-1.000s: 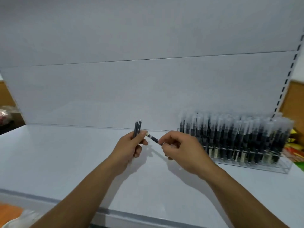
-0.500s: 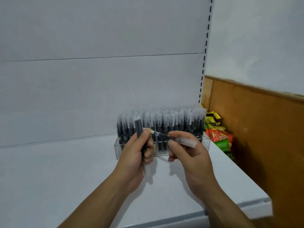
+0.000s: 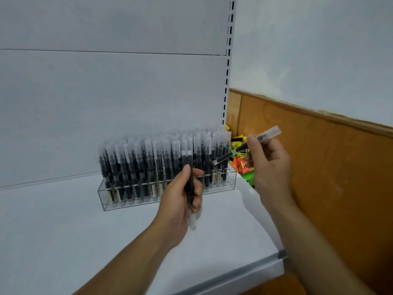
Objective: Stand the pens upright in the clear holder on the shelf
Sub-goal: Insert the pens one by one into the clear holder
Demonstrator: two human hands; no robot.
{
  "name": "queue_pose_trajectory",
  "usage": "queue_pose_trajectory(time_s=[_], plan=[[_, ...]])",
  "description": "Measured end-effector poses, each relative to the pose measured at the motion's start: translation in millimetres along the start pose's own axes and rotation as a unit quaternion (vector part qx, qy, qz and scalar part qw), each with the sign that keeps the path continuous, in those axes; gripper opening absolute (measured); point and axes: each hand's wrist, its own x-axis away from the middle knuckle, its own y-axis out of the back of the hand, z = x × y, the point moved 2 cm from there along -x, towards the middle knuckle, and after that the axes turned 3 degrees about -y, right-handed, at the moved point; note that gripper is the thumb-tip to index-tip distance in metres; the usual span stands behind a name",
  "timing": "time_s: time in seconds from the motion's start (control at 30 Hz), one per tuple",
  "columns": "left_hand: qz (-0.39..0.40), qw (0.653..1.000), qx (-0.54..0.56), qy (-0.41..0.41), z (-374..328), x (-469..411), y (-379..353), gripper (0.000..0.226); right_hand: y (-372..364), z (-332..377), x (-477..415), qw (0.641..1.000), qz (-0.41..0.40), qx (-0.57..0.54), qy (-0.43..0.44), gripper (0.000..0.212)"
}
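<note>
A clear holder (image 3: 119,204) stands at the back right of the white shelf (image 3: 63,231), packed with several black pens (image 3: 148,165) upright under frosted caps. My left hand (image 3: 180,201) grips a small bunch of pens (image 3: 190,177) held vertically in front of the holder. My right hand (image 3: 268,167) holds a single pen (image 3: 236,151) slanted, its frosted cap up to the right, its dark end pointing down-left at the holder's right end, just above the pens there.
The shelf's front edge (image 3: 244,271) and right corner lie near my right forearm. Colourful snack packets (image 3: 244,167) lie beyond the shelf's right side. A brown wooden wall panel (image 3: 329,167) rises to the right. A slotted upright (image 3: 227,71) borders the white back panel.
My right hand has pulled the single pen away from the left hand's bunch and carried it up and right to the holder's right end. The view has shifted closer to the holder.
</note>
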Motion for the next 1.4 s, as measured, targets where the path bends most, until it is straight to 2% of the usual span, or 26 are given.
queue_pose_trajectory(time_s=[0.17, 0.3, 0.43, 0.53, 0.67, 0.8, 0.87, 0.93, 1.0, 1.07, 1.17, 1.3, 1.4], plan=[[0.022, 1.000, 0.015, -0.005, 3, -2, 5, 0.032, -11, -12, -23, 0.976, 0.059, 0.192, 0.078, 0.015], [0.025, 1.000, 0.003, -0.018, 4, -1, 5, 0.033, -24, -5, -32, 0.931, 0.117, 0.323, 0.123, 0.027], [0.024, 0.999, -0.006, -0.022, 4, -1, 6, 0.034, -34, -7, -27, 0.870, 0.196, 0.442, 0.098, 0.031], [0.021, 0.999, -0.015, -0.035, 3, -1, 6, 0.034, -34, -14, -21, 0.871, 0.200, 0.442, 0.080, 0.032], [0.017, 0.999, -0.017, -0.043, 3, 1, 6, 0.028, -28, -19, -13, 0.879, 0.193, 0.429, 0.078, 0.021], [0.011, 0.997, -0.059, -0.052, 2, 3, 4, 0.025, -17, -20, 11, 0.933, 0.142, 0.319, 0.084, 0.009], [0.014, 0.996, -0.077, -0.053, 2, 3, 3, 0.024, -17, -15, 23, 0.946, 0.148, 0.255, 0.138, 0.011], [0.028, 0.993, -0.097, -0.059, 3, 3, 2, 0.021, -19, -12, 30, 0.924, 0.185, 0.258, 0.215, 0.021], [0.050, 0.990, -0.113, -0.072, 4, 4, 1, 0.019, -19, -11, 31, 0.884, 0.230, 0.304, 0.270, 0.027], [0.071, 0.988, -0.120, -0.069, 5, 5, -1, 0.019, -18, -10, 26, 0.858, 0.255, 0.343, 0.287, 0.029], [0.082, 0.988, -0.124, -0.045, 5, 6, -2, 0.027, -14, -10, 19, 0.838, 0.272, 0.372, 0.293, 0.026], [0.065, 0.992, -0.110, -0.020, 6, 4, -1, 0.043, -8, -7, 11, 0.843, 0.218, 0.416, 0.261, 0.025], [0.024, 0.996, -0.088, -0.017, 6, 1, 2, 0.050, 0, -10, 2, 0.876, 0.143, 0.400, 0.229, 0.017]])
